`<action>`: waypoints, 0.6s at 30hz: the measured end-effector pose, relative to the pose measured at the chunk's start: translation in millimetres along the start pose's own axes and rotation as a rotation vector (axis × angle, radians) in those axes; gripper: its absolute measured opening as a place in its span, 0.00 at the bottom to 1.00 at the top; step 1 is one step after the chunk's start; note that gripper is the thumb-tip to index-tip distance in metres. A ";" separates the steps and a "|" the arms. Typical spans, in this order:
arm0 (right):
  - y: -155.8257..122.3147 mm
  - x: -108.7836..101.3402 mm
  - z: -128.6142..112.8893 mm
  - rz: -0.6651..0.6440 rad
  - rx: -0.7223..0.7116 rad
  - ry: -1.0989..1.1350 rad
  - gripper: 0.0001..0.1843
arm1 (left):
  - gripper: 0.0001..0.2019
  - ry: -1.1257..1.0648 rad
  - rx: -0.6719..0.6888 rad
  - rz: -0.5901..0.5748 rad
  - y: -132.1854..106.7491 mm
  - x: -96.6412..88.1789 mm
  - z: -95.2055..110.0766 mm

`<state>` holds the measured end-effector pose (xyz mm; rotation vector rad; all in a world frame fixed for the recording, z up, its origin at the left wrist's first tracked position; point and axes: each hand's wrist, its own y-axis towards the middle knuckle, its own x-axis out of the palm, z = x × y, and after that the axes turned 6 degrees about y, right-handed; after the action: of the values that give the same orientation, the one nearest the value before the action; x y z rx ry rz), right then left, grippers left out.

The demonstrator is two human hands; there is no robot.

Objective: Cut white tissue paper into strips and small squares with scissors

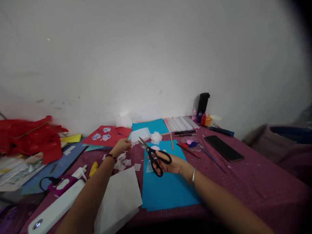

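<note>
My right hand point(165, 163) holds a pair of scissors point(151, 152) by their black handles, fingers through the loops, with the blades slightly apart and aimed up and left. Beneath them lie blue paper sheets point(168, 190), with small pale paper pieces on top. Farther left, my left hand point(122, 146) has its fingertips pinched at the near left corner of a folded white paper point(140, 135). Next to that paper is a crumpled white paper flower point(156, 137). White scraps point(122, 162) lie below my left wrist, and a stack of white sheets point(122, 195) is nearer me.
Red paper point(114, 131) with several purple-white flowers lies at the back left. At the left are a purple glue gun point(63, 185) and a white strip-shaped device point(56, 208). Paint bottles point(203, 119), a paint palette point(192, 145), brushes and a black phone point(223, 148) occupy the right.
</note>
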<state>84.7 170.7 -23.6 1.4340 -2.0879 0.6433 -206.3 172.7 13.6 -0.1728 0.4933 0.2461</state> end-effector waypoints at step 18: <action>-14.1 -3.2 -0.6 -0.091 -0.037 0.021 0.37 | 0.10 -0.517 0.241 -0.398 -38.8 59.8 15.9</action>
<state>99.0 168.8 -24.0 1.4852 -1.9957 0.5782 -137.5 150.6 2.3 0.0329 -0.0325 -0.1603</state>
